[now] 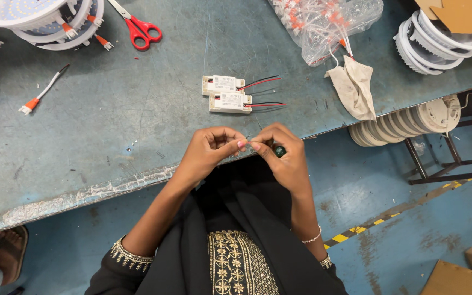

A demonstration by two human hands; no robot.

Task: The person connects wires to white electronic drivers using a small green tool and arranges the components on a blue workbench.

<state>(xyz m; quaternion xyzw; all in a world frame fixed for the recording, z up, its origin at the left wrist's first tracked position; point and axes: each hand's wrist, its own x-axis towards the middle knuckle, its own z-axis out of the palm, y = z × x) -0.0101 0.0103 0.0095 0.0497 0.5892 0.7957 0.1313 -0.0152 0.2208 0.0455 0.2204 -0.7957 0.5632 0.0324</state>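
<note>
L hand (210, 146) & R hand (277, 150) pinch a thin wire end (247, 139) between fingertips at table edge (110, 186), close for fine control. Two white driver boxes (226, 94) at 12 o'clock, within reach; red scissors (137, 27) at 11.

I look down on a scuffed blue-grey worktable (110, 120) with a worn, flaking near edge. Below it lies a blue painted floor (405, 218) crossed by yellow-black hazard tape (356, 232). A dark metal stand (443, 161) sits right.
</note>
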